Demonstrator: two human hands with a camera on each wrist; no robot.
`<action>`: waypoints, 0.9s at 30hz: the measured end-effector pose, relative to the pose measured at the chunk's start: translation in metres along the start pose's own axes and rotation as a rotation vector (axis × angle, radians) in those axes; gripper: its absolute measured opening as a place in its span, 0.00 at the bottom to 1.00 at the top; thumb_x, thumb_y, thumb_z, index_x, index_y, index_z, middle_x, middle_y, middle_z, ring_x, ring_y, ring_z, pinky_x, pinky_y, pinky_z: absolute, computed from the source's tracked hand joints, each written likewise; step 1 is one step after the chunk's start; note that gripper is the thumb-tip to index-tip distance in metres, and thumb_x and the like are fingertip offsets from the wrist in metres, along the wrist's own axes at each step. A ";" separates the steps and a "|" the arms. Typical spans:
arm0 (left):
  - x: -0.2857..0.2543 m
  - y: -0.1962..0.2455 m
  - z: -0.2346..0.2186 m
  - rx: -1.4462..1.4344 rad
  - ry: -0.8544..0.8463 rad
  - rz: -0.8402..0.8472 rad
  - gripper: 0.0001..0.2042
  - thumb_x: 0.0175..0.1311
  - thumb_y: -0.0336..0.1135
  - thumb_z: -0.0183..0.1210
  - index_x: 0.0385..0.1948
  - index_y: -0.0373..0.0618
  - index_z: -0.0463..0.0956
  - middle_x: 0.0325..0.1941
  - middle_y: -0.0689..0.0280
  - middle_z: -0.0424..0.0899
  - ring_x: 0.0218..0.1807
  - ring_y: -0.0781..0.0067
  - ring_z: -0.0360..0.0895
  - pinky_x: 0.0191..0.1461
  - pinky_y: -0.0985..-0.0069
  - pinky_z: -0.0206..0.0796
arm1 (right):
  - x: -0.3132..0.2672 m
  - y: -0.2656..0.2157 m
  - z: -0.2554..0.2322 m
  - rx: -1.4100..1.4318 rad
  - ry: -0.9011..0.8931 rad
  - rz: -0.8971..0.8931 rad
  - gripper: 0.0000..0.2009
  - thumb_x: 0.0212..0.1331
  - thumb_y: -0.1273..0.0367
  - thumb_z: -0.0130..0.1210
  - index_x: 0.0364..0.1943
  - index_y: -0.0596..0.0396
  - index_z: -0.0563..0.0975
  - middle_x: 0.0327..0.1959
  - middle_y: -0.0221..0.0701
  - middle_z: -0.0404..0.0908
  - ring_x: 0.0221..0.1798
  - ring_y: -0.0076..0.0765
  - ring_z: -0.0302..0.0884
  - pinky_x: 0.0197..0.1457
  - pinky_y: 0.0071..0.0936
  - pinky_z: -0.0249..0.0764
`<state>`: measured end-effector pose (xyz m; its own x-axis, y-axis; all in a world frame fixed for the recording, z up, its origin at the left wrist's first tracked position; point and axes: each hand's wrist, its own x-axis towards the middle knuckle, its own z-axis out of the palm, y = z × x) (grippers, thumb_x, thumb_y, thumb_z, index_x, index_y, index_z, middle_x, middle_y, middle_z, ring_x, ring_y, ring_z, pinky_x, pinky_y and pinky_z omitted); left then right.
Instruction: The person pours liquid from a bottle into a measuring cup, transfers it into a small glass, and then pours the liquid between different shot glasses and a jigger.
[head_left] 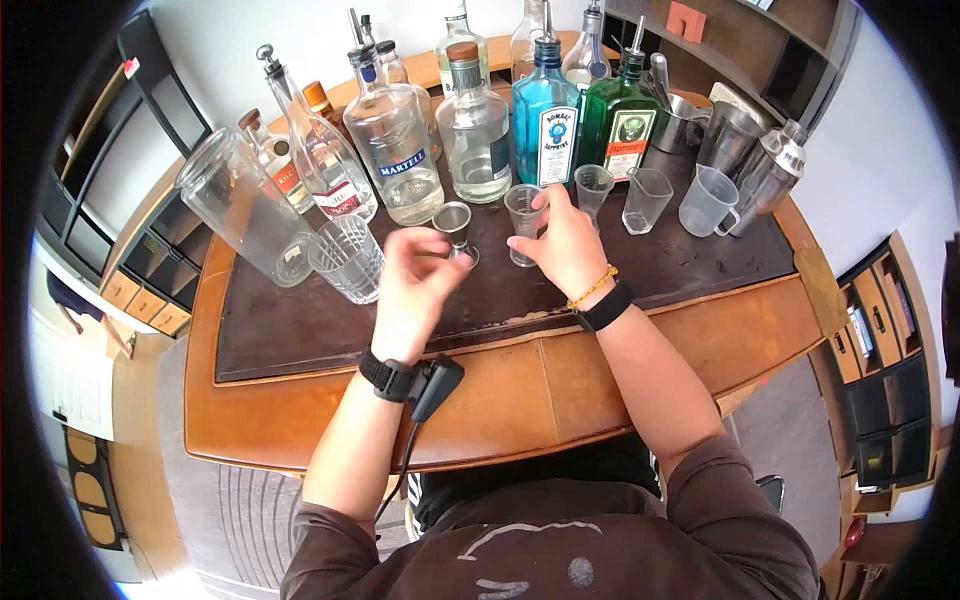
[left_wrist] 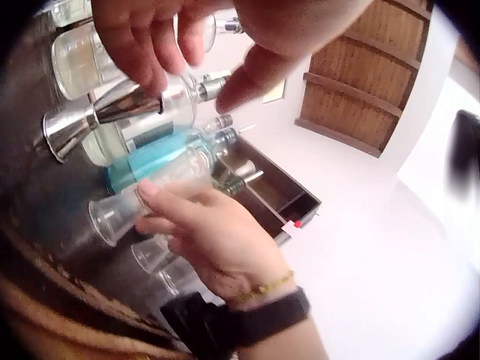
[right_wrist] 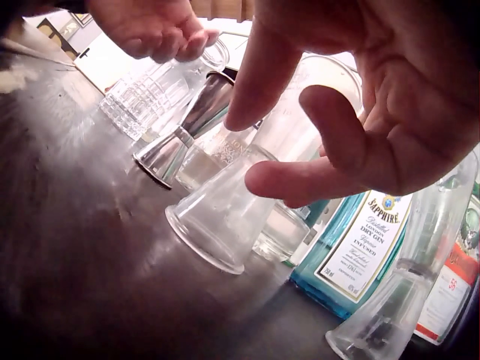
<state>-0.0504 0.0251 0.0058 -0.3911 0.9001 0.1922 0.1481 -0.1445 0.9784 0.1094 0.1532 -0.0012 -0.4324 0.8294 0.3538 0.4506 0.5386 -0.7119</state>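
Note:
A metal double-ended jigger (head_left: 455,232) stands upright on the dark table top. Beside its left is my left hand (head_left: 415,278), fingers bent loosely; in the left wrist view the thumb stands apart from the jigger and the fingertips are close to its upper cup. A clear double-ended measuring cup (right_wrist: 225,214) stands to the jigger's right. My right hand (head_left: 568,245) is around its narrow waist, thumb and fingers spaced apart, one fingertip overlapping the waist in the right wrist view. Another clear double-ended cup (head_left: 592,190) stands just behind this hand.
A cut-glass tumbler (head_left: 348,262) and a tall glass jar (head_left: 240,210) stand at left. Behind are several bottles, including a blue gin bottle (head_left: 546,125) and a green bottle (head_left: 622,120). At right are a small glass (head_left: 647,203), a plastic measuring jug (head_left: 708,203) and a metal shaker (head_left: 772,175).

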 end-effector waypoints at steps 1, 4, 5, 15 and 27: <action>0.005 -0.001 0.000 0.065 0.188 -0.052 0.24 0.55 0.27 0.65 0.54 0.42 0.66 0.51 0.64 0.74 0.47 0.75 0.74 0.52 0.77 0.68 | -0.003 -0.002 0.000 0.006 0.005 0.000 0.26 0.41 0.69 0.71 0.40 0.58 0.66 0.32 0.43 0.80 0.38 0.53 0.80 0.39 0.44 0.74; 0.017 -0.004 0.006 0.312 0.295 0.034 0.33 0.49 0.29 0.70 0.58 0.43 0.60 0.54 0.60 0.71 0.51 0.70 0.72 0.53 0.74 0.69 | -0.016 -0.008 0.000 -0.238 0.125 -0.058 0.29 0.41 0.67 0.72 0.42 0.61 0.64 0.33 0.45 0.81 0.38 0.55 0.81 0.37 0.45 0.77; 0.023 -0.009 0.008 0.316 0.300 0.036 0.33 0.49 0.29 0.70 0.58 0.43 0.60 0.54 0.60 0.71 0.51 0.70 0.72 0.53 0.74 0.69 | -0.018 -0.008 -0.002 -0.234 0.124 -0.062 0.29 0.41 0.67 0.72 0.42 0.61 0.64 0.33 0.45 0.81 0.38 0.55 0.81 0.37 0.45 0.77; 0.048 -0.033 0.017 0.402 0.261 0.063 0.35 0.46 0.30 0.71 0.57 0.41 0.60 0.38 0.59 0.79 0.38 0.68 0.78 0.44 0.71 0.72 | -0.017 -0.003 -0.032 -0.442 -0.254 0.031 0.25 0.45 0.59 0.70 0.37 0.62 0.70 0.30 0.45 0.82 0.36 0.51 0.83 0.35 0.41 0.79; 0.036 -0.006 0.001 0.344 0.242 0.063 0.33 0.50 0.22 0.68 0.58 0.38 0.59 0.43 0.57 0.81 0.41 0.71 0.82 0.45 0.77 0.74 | -0.017 0.004 -0.029 -0.445 -0.301 0.012 0.24 0.44 0.57 0.70 0.36 0.61 0.72 0.30 0.45 0.82 0.37 0.52 0.83 0.36 0.42 0.78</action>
<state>-0.0646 0.0583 0.0064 -0.5671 0.7657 0.3035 0.4572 -0.0138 0.8893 0.1413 0.1453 0.0074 -0.6004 0.7919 0.1113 0.7163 0.5945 -0.3654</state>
